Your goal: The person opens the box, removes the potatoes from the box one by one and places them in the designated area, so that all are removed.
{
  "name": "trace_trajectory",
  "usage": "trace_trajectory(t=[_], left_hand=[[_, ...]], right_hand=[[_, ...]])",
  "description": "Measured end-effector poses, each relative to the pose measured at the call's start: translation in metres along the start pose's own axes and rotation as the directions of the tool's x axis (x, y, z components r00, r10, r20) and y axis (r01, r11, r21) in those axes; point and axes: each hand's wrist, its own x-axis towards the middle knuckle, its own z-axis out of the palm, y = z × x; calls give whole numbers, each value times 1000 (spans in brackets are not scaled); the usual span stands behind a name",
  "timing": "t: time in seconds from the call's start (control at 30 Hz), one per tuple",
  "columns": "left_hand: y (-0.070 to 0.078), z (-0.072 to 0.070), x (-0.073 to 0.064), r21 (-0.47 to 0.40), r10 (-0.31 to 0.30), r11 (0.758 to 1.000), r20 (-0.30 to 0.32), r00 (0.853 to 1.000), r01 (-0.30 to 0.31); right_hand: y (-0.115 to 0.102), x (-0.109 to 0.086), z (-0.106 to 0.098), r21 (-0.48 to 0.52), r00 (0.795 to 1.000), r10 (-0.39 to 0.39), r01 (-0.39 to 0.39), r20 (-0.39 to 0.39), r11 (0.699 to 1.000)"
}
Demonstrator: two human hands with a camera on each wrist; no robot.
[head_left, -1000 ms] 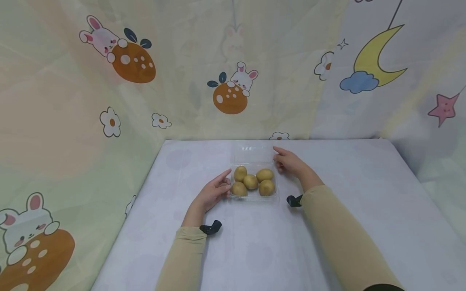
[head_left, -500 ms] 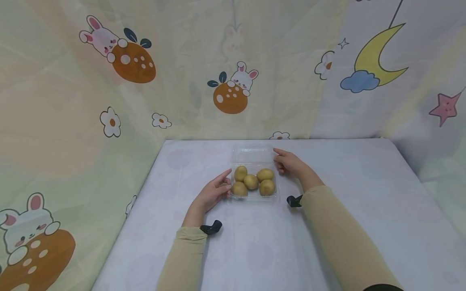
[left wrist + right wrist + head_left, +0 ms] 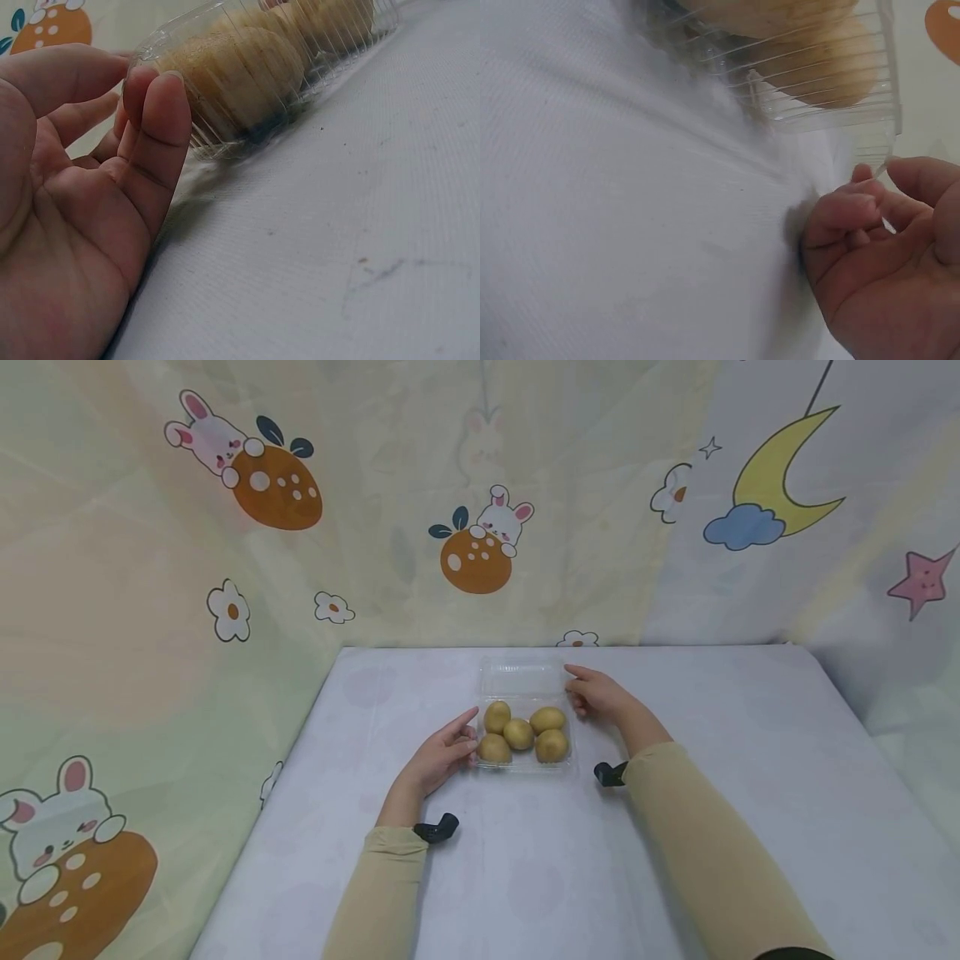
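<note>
A clear plastic clamshell container (image 3: 531,770) lies with its lid (image 3: 521,678) folded back on the far side. Several yellowish-brown potatoes (image 3: 518,734) sit in its base. At the container's left side my left hand (image 3: 437,762) pinches the edge, with its index finger pointing forward. The left wrist view shows fingertips (image 3: 166,101) against the ribbed wall, with a potato (image 3: 244,75) behind the plastic. My right hand (image 3: 597,695) is at the lid's right edge. In the right wrist view its thumb and fingers (image 3: 844,214) meet at the thin plastic edge.
A white cloth covers the table (image 3: 525,868). Behind it hangs a curtain (image 3: 390,527) printed with rabbits, flowers, a moon and a star. Both wrists carry small black cameras, the left one (image 3: 437,829) and the right one (image 3: 611,774).
</note>
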Motion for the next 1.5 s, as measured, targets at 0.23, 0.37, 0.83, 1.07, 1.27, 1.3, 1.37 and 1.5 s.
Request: trace_trajectory(t=[0.23, 0.37, 0.83, 1.07, 1.27, 1.3, 1.37, 1.5], left_hand=[[1, 0, -1, 1, 7, 1000, 8, 1000, -7], [1, 0, -1, 2, 7, 1000, 4, 1000, -7], [2, 2, 0, 2, -2, 1000, -5, 1000, 2], [1, 2, 1, -5, -14, 1000, -18, 1000, 14], [2, 2, 0, -6, 0, 1000, -4, 1000, 0], [2, 1, 0, -6, 4, 1000, 0, 1000, -4], [2, 1, 0, -6, 9, 1000, 4, 1000, -9], [0, 0, 1, -11, 5, 1000, 5, 1000, -5]], right_hand=[[-12, -6, -6, -134, 995, -49, 37, -84, 990], [-23, -14, -8, -151, 992, -102, 90, -76, 984], [-42, -55, -5, -454, 898, -83, 296, 431, 841], [-45, -61, 0, -479, 876, -18, 281, 482, 832], [-46, -62, 2, -507, 882, 24, 248, 471, 826], [-46, -62, 2, -514, 883, 31, 244, 469, 822], [-46, -62, 4, -525, 881, 41, 243, 472, 816], [-44, -61, 8, -557, 876, 56, 253, 478, 791]])
